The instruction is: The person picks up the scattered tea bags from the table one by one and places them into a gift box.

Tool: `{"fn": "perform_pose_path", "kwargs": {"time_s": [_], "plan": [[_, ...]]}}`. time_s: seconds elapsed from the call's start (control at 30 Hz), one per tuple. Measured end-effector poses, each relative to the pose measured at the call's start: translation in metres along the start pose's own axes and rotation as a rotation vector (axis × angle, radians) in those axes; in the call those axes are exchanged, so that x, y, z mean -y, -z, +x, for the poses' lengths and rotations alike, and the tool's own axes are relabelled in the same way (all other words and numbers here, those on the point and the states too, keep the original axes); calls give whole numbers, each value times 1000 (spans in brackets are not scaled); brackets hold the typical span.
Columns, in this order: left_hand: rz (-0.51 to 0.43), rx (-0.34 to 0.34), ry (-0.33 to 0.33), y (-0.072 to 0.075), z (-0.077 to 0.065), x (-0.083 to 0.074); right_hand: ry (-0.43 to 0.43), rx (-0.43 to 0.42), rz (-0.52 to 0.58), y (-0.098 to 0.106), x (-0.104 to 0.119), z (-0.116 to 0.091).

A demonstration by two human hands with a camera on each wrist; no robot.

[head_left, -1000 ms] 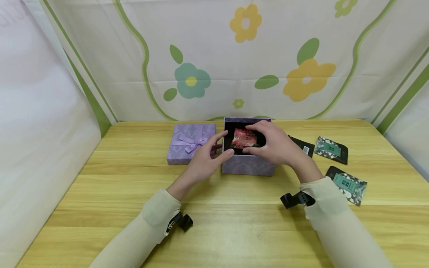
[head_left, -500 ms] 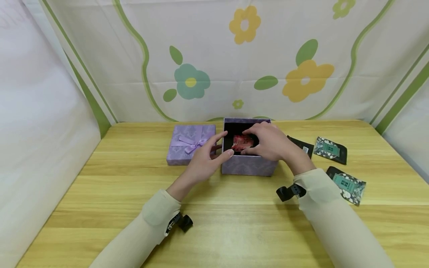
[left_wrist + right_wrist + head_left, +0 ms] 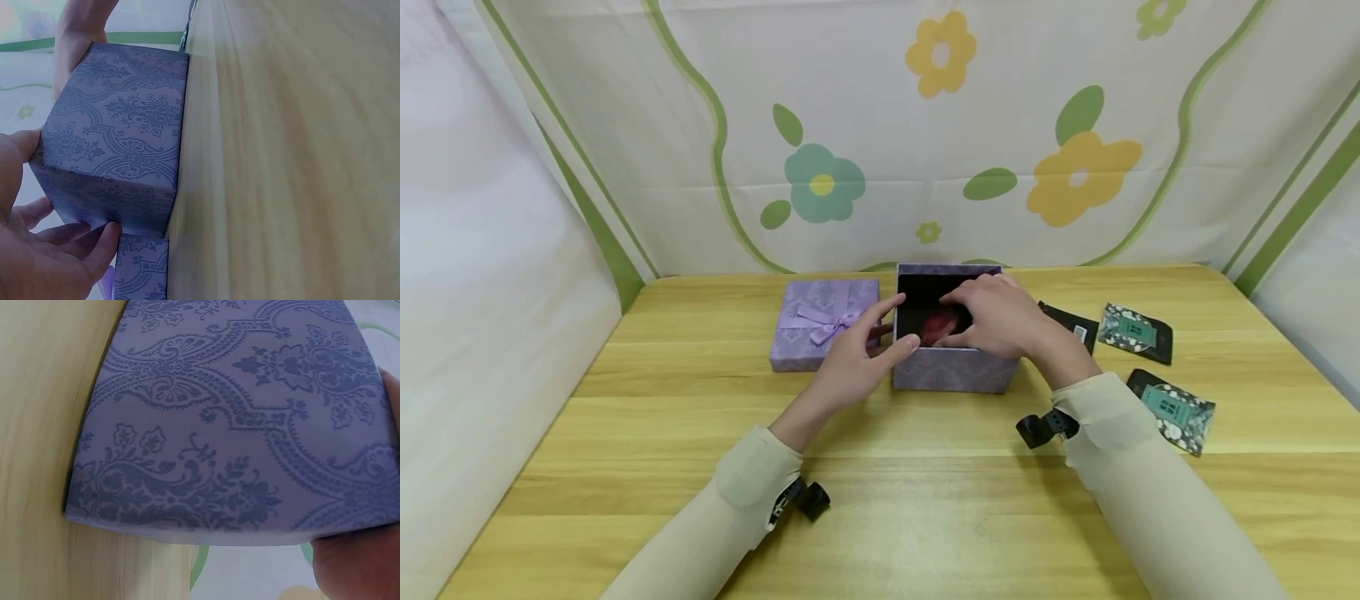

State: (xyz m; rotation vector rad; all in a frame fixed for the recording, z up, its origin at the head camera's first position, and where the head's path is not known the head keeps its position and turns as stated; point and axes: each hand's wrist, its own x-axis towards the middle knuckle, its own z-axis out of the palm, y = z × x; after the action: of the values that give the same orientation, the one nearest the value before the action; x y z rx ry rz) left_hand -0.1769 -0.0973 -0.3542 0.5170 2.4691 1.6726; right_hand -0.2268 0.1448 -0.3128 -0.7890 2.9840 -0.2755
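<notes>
At the far left, your left arm in its cream sleeve (image 3: 715, 492) slants up from the bottom toward the middle. A purple lid (image 3: 801, 325) with a bow (image 3: 824, 323) lies on the wooden surface (image 3: 880, 517), next to the box. Your left hand (image 3: 850, 358) reaches across the lid's right edge. Its thumb and pointing finger are spread wide apart. The thumb touches the box's near left corner, and other fingers rest on its left side. The purple box (image 3: 953, 369) sits in the middle with its top off. Inside it, below the rim, is a red packet (image 3: 938, 327), dim and blurry. Your right hand (image 3: 996, 315) bends over the box's right side and dips in, thumb and pointing finger apart around the packet. You can't tell from here if they are pinching it. Your right arm comes up from the bottom right. Past that hand, a black packet (image 3: 1070, 327) lies near a flowery packet (image 3: 1137, 332), and a second flowery packet (image 3: 1172, 408) lies closer to you, partly behind your right sleeve.
</notes>
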Motion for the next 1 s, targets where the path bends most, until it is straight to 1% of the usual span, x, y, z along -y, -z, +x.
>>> {"fn": "perform_pose_path", "kwargs": {"time_s": [0.07, 0.13, 0.2, 0.33, 0.43, 0.57, 0.67, 0.77, 0.9, 1.0], "plan": [[3, 4, 2, 0, 0, 0, 0, -2, 15, 0, -1, 0], [2, 11, 4, 0, 0, 0, 4, -21, 60, -1, -3, -1], [7, 12, 8, 0, -1, 0, 11, -48, 132, -3, -5, -2], [20, 3, 17, 2, -3, 0, 13, -104, 315, -4, -10, -6], [27, 5, 18, 2, -2, 0, -10, -143, 396, -2, -14, -13], [24, 13, 18, 1, -1, 0, -39, -221, 434, 6, -21, -27], [23, 12, 13, 0, -1, 1, -77, -270, 459, 14, -30, -38], [21, 9, 8, 0, -2, 1, -112, -300, 487, 18, -41, -50], [25, 10, 3, -1, -2, 1, -135, -330, 509, 20, -57, -64], [29, 15, -2, -3, 0, 1, -162, -341, 505, 20, -70, -73]]}}
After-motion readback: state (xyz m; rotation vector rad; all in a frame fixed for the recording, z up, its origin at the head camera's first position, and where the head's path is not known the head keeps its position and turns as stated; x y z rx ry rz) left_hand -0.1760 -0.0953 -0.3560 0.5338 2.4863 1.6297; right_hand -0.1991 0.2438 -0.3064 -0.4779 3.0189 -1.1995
